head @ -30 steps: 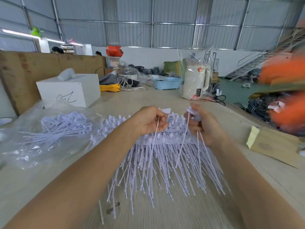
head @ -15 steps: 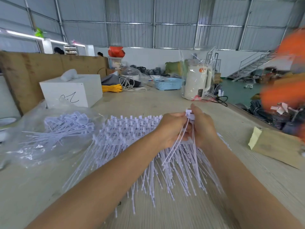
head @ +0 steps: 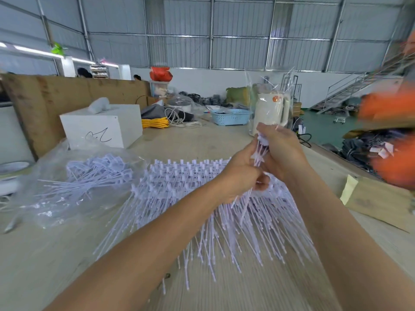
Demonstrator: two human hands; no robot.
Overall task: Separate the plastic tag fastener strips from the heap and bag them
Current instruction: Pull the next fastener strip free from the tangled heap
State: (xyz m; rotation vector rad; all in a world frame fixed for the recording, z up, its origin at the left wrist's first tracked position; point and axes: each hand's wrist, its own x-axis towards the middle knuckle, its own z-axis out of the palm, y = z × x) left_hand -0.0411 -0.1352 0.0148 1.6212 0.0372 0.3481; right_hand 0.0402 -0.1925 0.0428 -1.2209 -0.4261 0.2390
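Plastic tag fastener strips (head: 74, 178) already separated lie inside a clear bag (head: 40, 198) at the table's (head: 45, 265) left, in front of a white box (head: 101, 127). The heap (head: 190, 198) fans out mid-table, tails toward the viewer. Above its right part, the left hand (head: 241, 173) and right hand (head: 281, 153) both pinch a small bunch of strips (head: 260, 151), held upright between them. A brown envelope (head: 377, 200) lies right.

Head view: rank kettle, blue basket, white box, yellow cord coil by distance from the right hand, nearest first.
From the right hand:
1. Kettle, just behind it, in a clear bag.
2. Blue basket, behind and left.
3. Yellow cord coil, further left.
4. White box, far left.
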